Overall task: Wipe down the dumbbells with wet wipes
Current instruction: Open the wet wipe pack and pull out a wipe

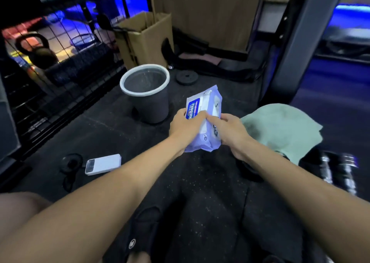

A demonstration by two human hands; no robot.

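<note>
Over the dark speckled floor [112,126], both hands hold a pack of wet wipes [204,118] up between them. The left hand [187,126] curls round the pack's left edge, fingers lying over its blue label; the right hand [230,130] grips the right side, its fingertips pinching at the pack's top face. Just beyond the pack stands a grey bin [148,94] with a white rim, and behind that an open cardboard box [144,38] and a small black weight plate [187,77]. To the right, a pale green cloth [280,130] lies on the floor, partly over a dumbbell [336,170], blurred, near the right forearm. To the left lies a white power bank [103,164] beside a dark round object. A wire rack [50,62] with a kettlebell [37,50] lines the left side.
</note>
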